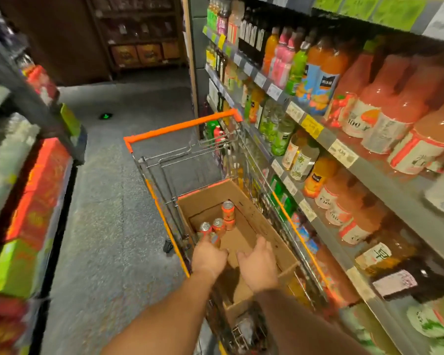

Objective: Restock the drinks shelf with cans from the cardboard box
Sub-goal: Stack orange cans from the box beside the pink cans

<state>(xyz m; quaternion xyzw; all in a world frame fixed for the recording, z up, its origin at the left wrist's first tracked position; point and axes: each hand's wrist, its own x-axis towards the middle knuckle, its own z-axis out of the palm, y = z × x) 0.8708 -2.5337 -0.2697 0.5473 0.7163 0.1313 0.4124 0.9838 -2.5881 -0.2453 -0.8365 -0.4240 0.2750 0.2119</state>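
Observation:
An open cardboard box point(260, 221) sits in a wire shopping cart point(180, 129) with orange trim. Several orange cans stand at the box's far left: one stacked can point(228, 210) and a lower group point(212, 226). My left hand point(207, 257) reaches into the box, fingers down at the nearest cans; whether it grips one is hidden. My right hand point(258, 265) hovers over the box's bare floor, fingers spread and holding nothing. The drinks shelf point(344, 155) full of juice bottles runs along the right.
A dark shelf unit point(31, 175) with orange and green packs lines the left of the aisle. Grey floor point(108, 201) stretches ahead between the shelves. A wooden cabinet point(139, 47) stands at the aisle's far end. The cart stands close against the right shelving.

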